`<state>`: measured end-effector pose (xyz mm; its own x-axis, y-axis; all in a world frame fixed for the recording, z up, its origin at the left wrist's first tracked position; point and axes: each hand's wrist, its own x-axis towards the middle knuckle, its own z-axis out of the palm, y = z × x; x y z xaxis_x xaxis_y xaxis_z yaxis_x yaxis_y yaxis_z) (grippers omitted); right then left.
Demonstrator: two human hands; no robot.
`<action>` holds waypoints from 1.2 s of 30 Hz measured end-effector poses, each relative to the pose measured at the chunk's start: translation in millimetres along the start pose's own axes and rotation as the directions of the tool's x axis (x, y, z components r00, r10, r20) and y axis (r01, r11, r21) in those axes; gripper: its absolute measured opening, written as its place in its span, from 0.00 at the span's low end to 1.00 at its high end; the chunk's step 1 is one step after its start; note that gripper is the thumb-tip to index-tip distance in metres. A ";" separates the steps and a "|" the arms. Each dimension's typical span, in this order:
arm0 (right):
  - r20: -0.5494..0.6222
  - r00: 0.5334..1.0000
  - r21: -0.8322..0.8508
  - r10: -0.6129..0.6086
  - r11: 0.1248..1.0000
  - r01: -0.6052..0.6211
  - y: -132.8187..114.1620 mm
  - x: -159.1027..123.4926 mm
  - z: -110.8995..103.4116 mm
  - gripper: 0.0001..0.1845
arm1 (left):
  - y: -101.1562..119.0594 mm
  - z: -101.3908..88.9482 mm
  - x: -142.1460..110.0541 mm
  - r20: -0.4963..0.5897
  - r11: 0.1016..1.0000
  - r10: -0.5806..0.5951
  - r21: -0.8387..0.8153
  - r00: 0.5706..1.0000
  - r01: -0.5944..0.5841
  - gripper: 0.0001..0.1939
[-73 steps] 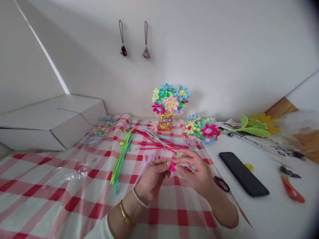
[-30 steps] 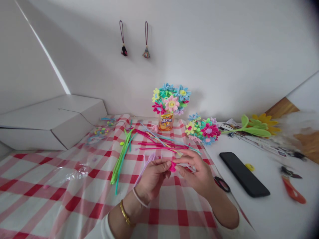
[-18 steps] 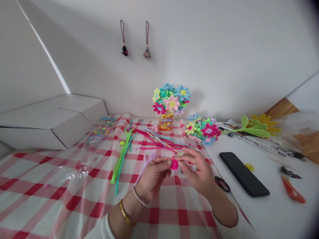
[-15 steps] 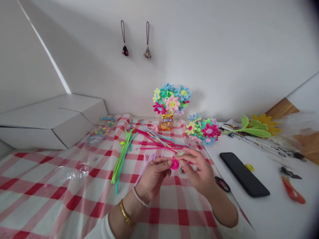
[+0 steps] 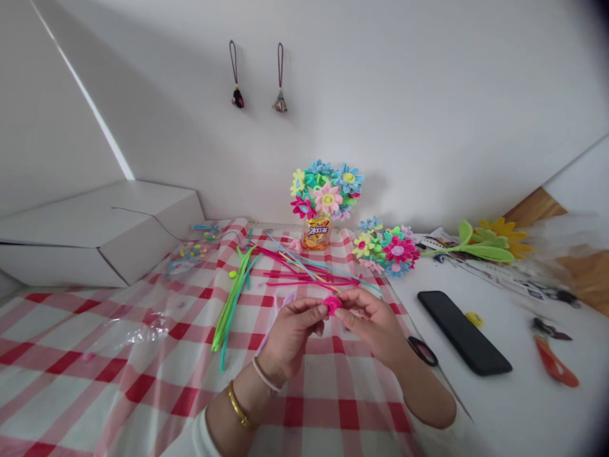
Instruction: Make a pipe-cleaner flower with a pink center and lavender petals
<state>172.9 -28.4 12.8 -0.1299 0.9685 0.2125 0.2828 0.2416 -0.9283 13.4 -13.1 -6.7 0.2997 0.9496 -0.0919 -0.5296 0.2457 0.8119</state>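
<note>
A small hot-pink coiled pipe-cleaner piece (image 5: 332, 305) is pinched between the fingertips of both my hands over the red-and-white checked cloth (image 5: 118, 355). My left hand (image 5: 290, 336) closes on it from the left; a pale lilac pipe cleaner (image 5: 273, 320) also runs through that hand. My right hand (image 5: 373, 324) closes on it from the right. Loose pipe cleaners lie just beyond: a green bundle (image 5: 233, 298) to the left and pink and blue ones (image 5: 304, 270) behind my fingers.
A jar of finished pipe-cleaner flowers (image 5: 326, 203) stands at the back, more flowers (image 5: 387, 247) to its right. A black phone (image 5: 464, 331), scissors (image 5: 422, 350), an orange tool (image 5: 554, 368) and a yellow-green flower (image 5: 490, 244) lie on the white table. A white box (image 5: 95, 231) sits left.
Both hands have lifted slightly and turned the pink coil between the fingertips; it now sits a little higher. Everything on the table is where it was.
</note>
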 end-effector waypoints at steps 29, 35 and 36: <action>0.096 0.992 -0.017 0.087 0.996 -0.086 7.8 5.4 5.8 0.06 | 3.2 -4.2 5.4 -0.004 0.945 0.081 0.317 0.997 -0.076 0.09; 0.056 0.998 -0.106 0.031 0.994 -0.025 10.3 5.4 8.6 0.06 | 2.8 -4.1 5.1 -0.003 0.939 0.087 0.335 0.996 -0.081 0.10; 0.049 0.998 -0.116 0.025 0.993 -0.020 10.5 5.5 8.9 0.06 | 2.6 -4.2 5.3 -0.001 0.936 0.088 0.341 0.996 -0.083 0.10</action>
<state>166.7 -21.1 1.5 -0.1695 0.9702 0.1734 0.3937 0.2280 -0.8905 10.2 -6.6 -7.5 0.2512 0.9677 -0.0203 -0.2499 0.0851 0.9645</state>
